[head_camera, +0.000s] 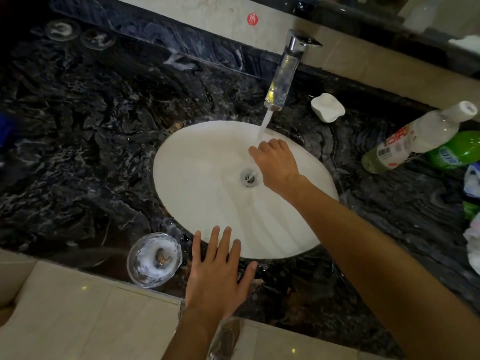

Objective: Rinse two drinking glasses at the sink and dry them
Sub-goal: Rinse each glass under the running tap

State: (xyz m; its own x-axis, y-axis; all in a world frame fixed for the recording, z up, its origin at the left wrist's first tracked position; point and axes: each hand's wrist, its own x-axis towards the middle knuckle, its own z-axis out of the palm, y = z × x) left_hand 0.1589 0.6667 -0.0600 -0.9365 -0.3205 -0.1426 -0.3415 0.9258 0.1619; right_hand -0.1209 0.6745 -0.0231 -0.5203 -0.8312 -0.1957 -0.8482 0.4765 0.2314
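- Two round clear glass pieces point(61, 29), smeared with white foam, sit at the counter's far left corner. I cannot tell whether they are glasses.
- The counter point(91, 131) is glossy black marble with pale veins, and it is wet.
- A drinking glass point(154, 259) stands upright at the counter's near edge, just left of the sink, with suds coating its inside.
- The left hand point(217, 276) is flat with its fingers spread over the sink's near rim. It holds nothing and is beside the glass, not touching it.
- The sink point(202, 157) is a smooth white oval with a metal drain point(249, 178).
- A square chrome faucet point(285, 71) pours a stream of water point(265, 124).
- The right hand point(276, 162) is under the stream. Its fingers bend down out of sight, so I cannot tell its grip.
- A white soap dish point(327, 107) sits near the back edge.
- A clear bottle point(415, 137) and a green bottle point(457, 149) lean by the right edge.
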